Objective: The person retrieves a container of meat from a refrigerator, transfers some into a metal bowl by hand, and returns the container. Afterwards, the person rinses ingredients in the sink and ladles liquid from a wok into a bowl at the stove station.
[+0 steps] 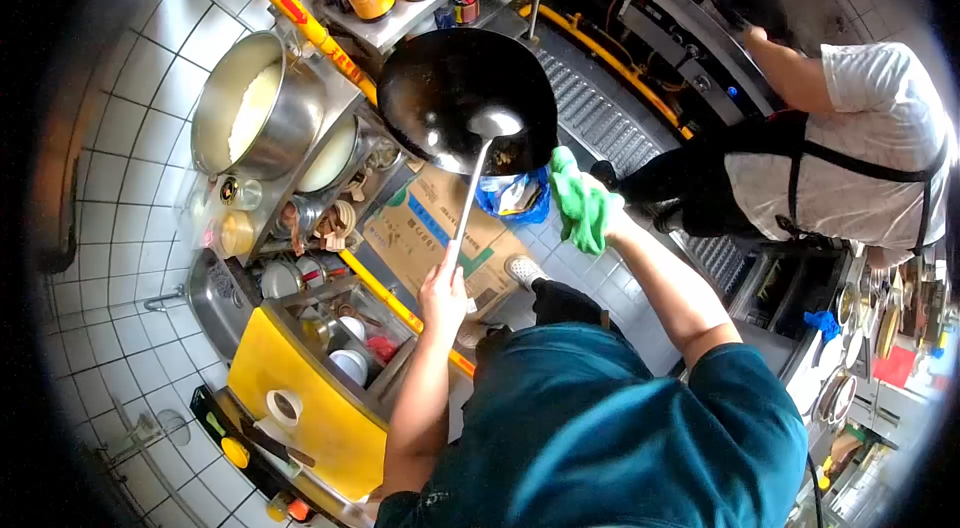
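Note:
A long-handled ladle (468,198) is in my left hand (443,298), fingers wrapped round the end of its handle. The ladle's bowl rests inside a large black wok (440,78), near the side closest to me. A few dark scraps of food show beside the bowl. My right hand (617,220) is closed on a green cloth (583,205), which reaches the wok's right rim. Whether a wok handle lies under the cloth cannot be seen. The wok is held up above the floor and tilted.
Below the wok are a blue bag-lined bin (520,198) and flattened cardboard (425,228). A large steel pot (290,113) of white food stands left by a yellow pipe (290,13). A co-worker (840,158) stands right at the stove (690,58). A yellow board (310,398) is lower left.

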Motion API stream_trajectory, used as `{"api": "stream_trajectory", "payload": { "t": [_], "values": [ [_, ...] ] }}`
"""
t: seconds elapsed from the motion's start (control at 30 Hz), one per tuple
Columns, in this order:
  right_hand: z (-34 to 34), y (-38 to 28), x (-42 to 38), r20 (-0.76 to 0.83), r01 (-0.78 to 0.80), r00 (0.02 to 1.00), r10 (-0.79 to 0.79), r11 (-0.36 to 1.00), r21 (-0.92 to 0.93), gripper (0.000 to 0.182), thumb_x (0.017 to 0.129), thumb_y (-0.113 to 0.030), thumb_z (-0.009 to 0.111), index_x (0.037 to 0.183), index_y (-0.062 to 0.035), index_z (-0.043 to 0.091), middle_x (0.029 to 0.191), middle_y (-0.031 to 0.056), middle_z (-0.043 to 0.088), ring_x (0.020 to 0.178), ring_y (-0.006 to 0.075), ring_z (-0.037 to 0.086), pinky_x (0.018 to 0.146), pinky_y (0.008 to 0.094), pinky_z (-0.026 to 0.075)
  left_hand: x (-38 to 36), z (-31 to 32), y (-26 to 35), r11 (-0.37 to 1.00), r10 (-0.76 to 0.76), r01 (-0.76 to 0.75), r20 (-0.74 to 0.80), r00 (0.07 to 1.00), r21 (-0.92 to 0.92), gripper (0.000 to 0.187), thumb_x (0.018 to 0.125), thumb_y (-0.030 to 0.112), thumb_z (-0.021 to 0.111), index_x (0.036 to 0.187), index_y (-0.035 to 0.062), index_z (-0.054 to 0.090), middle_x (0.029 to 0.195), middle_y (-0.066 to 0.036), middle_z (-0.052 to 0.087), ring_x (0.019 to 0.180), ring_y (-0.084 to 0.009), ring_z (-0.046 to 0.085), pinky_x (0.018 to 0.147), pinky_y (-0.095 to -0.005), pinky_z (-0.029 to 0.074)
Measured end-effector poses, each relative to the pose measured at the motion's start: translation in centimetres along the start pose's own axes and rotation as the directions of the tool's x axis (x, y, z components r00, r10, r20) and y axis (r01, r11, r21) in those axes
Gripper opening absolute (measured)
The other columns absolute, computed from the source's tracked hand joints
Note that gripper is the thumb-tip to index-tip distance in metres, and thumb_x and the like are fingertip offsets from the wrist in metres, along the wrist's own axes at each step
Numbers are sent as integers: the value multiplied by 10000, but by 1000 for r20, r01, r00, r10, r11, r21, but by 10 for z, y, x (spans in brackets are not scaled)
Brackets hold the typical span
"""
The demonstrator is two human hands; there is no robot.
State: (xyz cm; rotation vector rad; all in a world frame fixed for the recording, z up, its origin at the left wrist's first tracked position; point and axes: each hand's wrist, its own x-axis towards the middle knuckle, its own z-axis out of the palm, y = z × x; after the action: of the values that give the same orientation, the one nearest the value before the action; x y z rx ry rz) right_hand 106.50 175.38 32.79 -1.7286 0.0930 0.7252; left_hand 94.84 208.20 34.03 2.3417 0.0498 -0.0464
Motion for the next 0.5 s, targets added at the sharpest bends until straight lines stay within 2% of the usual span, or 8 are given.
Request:
{"api": "stream_trajectory", "payload": {
  "t": [0.1,0.13,0.23,0.3,0.37,0.4,0.5],
  "values": [
    [-6,4,0,-217,126,964,-154,982,-140,388,877,-187,729,1216,-84,568,1069,40,636,962,154,626,784,316,540,25,22,-4,999,46,-46,-4,999,22,586,870,1,664,1424,164,570,1082,-225,694,920,-384,692,805,-428,558],
    [-8,5,5,-224,75,970,-89,995,-72,414,872,-182,736,1238,-86,568,1115,50,631,984,163,621,802,312,532,32,31,-12,994,105,-104,-38,994,29,599,865,6,668,1432,168,561,1030,-213,696,876,-396,681,775,-446,555],
    [-10,23,22,-266,283,911,-314,947,-150,437,870,-187,736,1259,-86,565,1127,48,634,993,160,615,826,314,530,40,42,-29,992,108,-107,-5,994,74,629,879,50,669,1461,243,532,954,-177,677,831,-375,679,736,-458,561],
    [-12,24,31,-239,279,941,-241,950,141,394,904,-171,702,1263,-89,563,1110,32,631,983,143,609,830,298,524,34,49,-50,991,86,-88,25,996,102,629,882,70,665,1463,268,528,899,-167,654,789,-374,669,721,-461,560],
    [-8,24,40,-194,243,965,-174,872,426,352,938,-156,668,1267,-91,560,1093,16,628,973,125,604,833,282,517,25,51,-67,988,74,-80,53,996,131,630,884,77,661,1464,282,526,879,-162,642,770,-373,665,716,-460,560],
    [-7,22,38,-224,285,944,-243,942,179,414,963,-88,628,1361,-89,512,1114,1,606,985,113,594,817,287,537,20,50,-73,989,50,-60,72,996,136,631,884,80,660,1463,289,525,877,-162,639,765,-375,663,712,-463,559],
    [-12,23,60,-194,211,968,-162,939,271,389,965,-99,632,1336,-82,516,1084,3,611,948,114,608,781,286,548,10,45,-85,986,-6,-13,119,993,165,633,884,86,656,1462,305,524,875,-165,632,757,-379,660,703,-471,556]
  ]
}}
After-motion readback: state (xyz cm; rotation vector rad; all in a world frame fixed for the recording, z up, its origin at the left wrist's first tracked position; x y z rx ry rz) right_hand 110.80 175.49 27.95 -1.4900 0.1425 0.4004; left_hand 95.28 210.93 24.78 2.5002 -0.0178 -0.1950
